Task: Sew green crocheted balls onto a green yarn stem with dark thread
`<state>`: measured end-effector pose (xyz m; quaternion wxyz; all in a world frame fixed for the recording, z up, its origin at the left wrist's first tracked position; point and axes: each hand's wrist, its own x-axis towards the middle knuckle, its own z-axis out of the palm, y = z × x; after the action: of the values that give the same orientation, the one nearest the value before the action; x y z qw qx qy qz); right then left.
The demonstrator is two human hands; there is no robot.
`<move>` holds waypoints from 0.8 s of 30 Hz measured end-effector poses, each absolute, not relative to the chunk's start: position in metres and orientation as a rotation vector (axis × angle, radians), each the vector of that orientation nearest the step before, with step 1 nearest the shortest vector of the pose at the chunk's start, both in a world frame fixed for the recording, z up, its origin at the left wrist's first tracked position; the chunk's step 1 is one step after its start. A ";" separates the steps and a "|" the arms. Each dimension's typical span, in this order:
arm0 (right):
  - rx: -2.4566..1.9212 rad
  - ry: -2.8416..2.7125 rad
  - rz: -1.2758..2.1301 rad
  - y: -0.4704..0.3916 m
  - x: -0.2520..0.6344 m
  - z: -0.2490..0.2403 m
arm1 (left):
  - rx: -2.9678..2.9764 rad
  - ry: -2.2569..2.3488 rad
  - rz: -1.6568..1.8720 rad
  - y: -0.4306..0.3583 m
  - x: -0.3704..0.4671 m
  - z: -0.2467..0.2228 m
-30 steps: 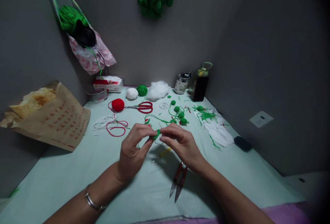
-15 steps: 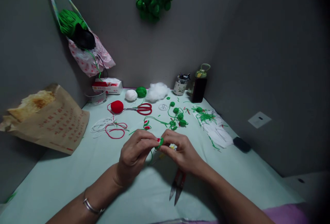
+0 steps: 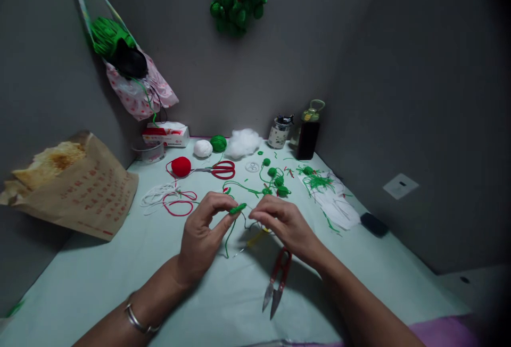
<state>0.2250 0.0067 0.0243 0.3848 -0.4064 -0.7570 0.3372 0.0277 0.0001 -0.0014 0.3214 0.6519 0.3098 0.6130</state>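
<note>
My left hand [image 3: 202, 230] pinches a small green crochet piece [image 3: 238, 208] between thumb and fingertips. A green yarn tail [image 3: 227, 243] hangs from it toward the cloth. Just right of the piece, my right hand [image 3: 281, 224] has thumb and forefinger pressed together on a thin strand that runs to the piece. Whether a needle is also in those fingers is too small to see. Below the hands lies a crochet hook [image 3: 255, 239] with a yellow handle. Thread snips [image 3: 277, 283] with red handles rest near my right wrist, blades toward me.
Behind the hands lie red-handled scissors [image 3: 223, 169], a red yarn ball [image 3: 181, 166], white stuffing [image 3: 243, 143] and small green crochet pieces [image 3: 278, 181]. A paper bag [image 3: 96, 192] with flatbread stands left. Right are yarn scraps [image 3: 321, 181], a dark flat object [image 3: 374, 224] and a bottle [image 3: 309, 137].
The crochet piece has turned from its red-and-white face to its green side. My right hand has let go of it and drawn slightly right, with a strand between. The hook shows more.
</note>
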 end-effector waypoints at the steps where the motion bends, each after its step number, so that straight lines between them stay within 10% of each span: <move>1: -1.047 -1.876 0.834 0.007 0.226 0.026 | 1.689 0.815 1.600 0.000 0.028 -0.001; 13: -0.987 -1.758 0.737 -0.002 0.221 0.033 | 2.034 0.732 1.602 -0.001 0.028 0.000; 24: -0.992 -1.657 0.816 -0.004 0.219 0.028 | 1.190 0.852 1.365 0.005 0.032 0.005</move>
<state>0.2186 -0.0044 0.0280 0.4989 -0.4102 -0.6849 0.3374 0.0316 0.0051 0.0048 0.5398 0.5007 0.3583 0.5741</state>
